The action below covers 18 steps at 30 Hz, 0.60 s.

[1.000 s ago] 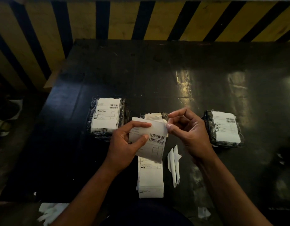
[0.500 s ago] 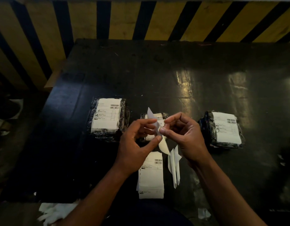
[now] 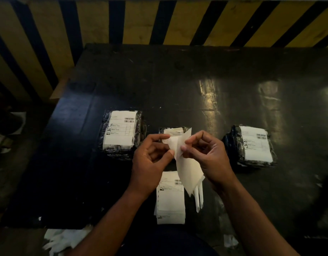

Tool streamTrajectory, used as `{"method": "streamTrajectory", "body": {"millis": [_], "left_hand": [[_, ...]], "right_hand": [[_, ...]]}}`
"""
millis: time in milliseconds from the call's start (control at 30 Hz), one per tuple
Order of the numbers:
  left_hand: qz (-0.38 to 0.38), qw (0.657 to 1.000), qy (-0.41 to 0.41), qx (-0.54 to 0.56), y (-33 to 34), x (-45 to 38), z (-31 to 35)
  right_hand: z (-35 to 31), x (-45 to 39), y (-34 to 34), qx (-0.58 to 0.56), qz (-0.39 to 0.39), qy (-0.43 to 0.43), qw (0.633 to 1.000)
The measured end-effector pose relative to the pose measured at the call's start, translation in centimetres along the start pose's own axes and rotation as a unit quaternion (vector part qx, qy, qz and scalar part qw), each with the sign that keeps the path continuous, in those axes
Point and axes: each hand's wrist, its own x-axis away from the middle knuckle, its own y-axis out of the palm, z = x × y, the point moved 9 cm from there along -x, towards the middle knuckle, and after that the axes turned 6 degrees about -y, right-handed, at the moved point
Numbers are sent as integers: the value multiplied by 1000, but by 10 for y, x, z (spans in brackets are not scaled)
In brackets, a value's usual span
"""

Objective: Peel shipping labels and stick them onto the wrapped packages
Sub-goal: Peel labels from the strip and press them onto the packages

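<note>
One second ago I held the white paper shipping label (image 3: 179, 145) flat, barcode up; now it stands edge-on above the small black-wrapped middle package (image 3: 175, 130), its backing splitting away, so the peel has begun. My left hand (image 3: 150, 163) pinches one layer, my right hand (image 3: 207, 156) the other, fingers (image 3: 184, 147) curled, over the dark counter (image 3: 178, 85).

White labels (image 3: 170, 197) w/ black barcodes, black table (image 3: 178, 85), yellow-black striped wall (image 3: 141, 21).
</note>
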Motion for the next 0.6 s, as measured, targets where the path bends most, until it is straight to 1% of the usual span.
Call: {"method": "streamTrajectory", "body": {"millis": [100,200,367,467,600], "left_hand": [[40,999,16,11,-5,-1,-1],[49,998,34,-1,-4,-1,-1],[75,995,62,-34,-2,3,-3],[91,990,82,-68,-3,4,-3],[104,988,85,-81,-4,4,-6]], "right_hand": [[2,0,-4,27,45,-11,999],[9,4,-7,10,92,3,996],[12,11,12,-41,67,15,997],[11,14,18,-71,68,-2,995],[6,18,19,0,65,-73,995]]}}
